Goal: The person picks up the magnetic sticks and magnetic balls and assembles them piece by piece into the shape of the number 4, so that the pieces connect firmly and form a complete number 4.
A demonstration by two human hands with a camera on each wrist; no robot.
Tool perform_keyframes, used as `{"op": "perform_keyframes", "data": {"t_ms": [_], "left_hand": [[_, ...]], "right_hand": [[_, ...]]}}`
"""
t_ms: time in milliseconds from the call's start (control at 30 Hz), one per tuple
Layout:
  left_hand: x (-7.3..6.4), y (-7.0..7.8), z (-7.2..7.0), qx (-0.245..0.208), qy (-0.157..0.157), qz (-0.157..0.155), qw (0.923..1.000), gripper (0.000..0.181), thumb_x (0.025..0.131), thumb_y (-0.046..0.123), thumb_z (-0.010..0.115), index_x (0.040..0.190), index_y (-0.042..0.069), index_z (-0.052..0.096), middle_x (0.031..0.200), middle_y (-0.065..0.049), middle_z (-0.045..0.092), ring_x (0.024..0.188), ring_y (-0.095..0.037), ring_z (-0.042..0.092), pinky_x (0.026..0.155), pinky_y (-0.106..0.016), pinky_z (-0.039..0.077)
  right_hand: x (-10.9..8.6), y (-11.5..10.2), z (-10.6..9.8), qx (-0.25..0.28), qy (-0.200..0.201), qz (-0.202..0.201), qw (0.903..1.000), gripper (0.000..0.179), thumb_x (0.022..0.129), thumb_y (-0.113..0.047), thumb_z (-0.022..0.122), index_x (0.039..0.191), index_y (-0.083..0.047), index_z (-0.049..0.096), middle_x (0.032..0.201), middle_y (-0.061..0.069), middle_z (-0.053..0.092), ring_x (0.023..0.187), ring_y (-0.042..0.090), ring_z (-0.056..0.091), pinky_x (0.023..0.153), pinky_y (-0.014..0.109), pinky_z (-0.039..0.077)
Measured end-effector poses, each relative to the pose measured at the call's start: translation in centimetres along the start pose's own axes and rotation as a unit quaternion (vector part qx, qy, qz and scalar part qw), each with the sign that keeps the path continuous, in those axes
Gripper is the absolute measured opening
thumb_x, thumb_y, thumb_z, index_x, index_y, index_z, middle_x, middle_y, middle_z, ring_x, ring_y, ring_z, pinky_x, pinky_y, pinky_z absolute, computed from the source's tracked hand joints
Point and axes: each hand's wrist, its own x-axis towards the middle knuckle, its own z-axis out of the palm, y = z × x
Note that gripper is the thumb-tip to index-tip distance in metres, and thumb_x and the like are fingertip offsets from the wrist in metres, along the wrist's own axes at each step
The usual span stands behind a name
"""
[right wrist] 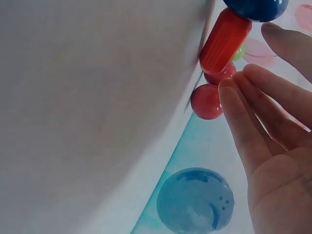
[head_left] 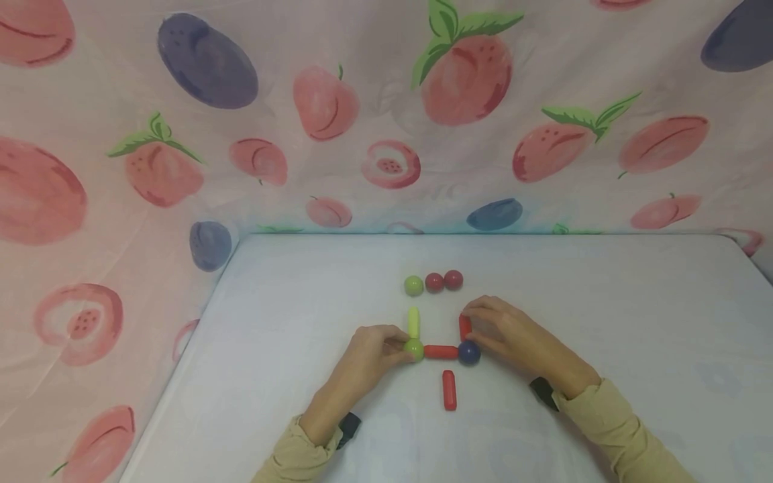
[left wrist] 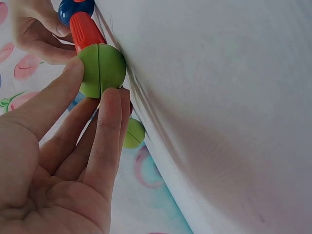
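Note:
My left hand pinches a glossy green ball between thumb and fingers; the left wrist view shows the seam across this ball. A yellow-green rod extends from its far side, and a red rod links it to a dark blue ball. From the blue ball a second red rod points away from the person. My right hand is beside that rod, its fingers fairly straight near the free end and its thumb close to the blue ball. Whether they touch is unclear.
Beyond the joined pieces, a loose green ball and two red balls, one in the middle and one at right, form a row. A loose red rod lies nearer the person on the white table. Fruit-print cloth hangs behind.

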Motion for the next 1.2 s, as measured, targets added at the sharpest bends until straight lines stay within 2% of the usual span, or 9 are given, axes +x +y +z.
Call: {"op": "perform_keyframes", "data": {"t_ms": [200, 667, 1200], "left_hand": [[-0.1, 0.0, 0.0, 0.0, 0.0, -0.002, 1.0, 0.03, 0.083, 0.019, 0.079, 0.11, 0.006, 0.072, 0.097, -0.002, 0.075, 0.087, -0.01, 0.07, 0.077, -0.022, 0.057], [0.1, -0.1, 0.0, -0.002, 0.002, 0.002, 1.0, 0.029, 0.084, 0.018, 0.079, 0.11, 0.006, 0.072, 0.099, -0.002, 0.075, 0.087, -0.01, 0.07, 0.078, -0.021, 0.057], [0.1, -0.1, 0.1, 0.001, 0.003, -0.007, 1.0, 0.029, 0.083, 0.02, 0.079, 0.109, 0.007, 0.072, 0.096, -0.001, 0.075, 0.085, -0.009, 0.069, 0.077, -0.023, 0.057]], "right_hand": [[0.4, -0.2, -0.2, -0.011, -0.003, 0.008, 0.9999, 0.041, 0.085, -0.021, 0.079, 0.121, -0.006, 0.067, 0.119, 0.007, 0.065, 0.116, 0.025, 0.061, 0.1, 0.046, 0.051], [1.5, -1.0, -0.9, -0.009, -0.022, 0.07, 0.9973, 0.049, 0.085, -0.021, 0.079, 0.13, -0.009, 0.063, 0.129, 0.009, 0.062, 0.125, 0.029, 0.056, 0.101, 0.048, 0.05], [3.1, 0.0, -0.8, -0.011, 0.0, 0.05, 0.9987, 0.052, 0.085, -0.018, 0.08, 0.131, -0.006, 0.061, 0.132, 0.012, 0.059, 0.127, 0.031, 0.054, 0.105, 0.049, 0.046]]}}
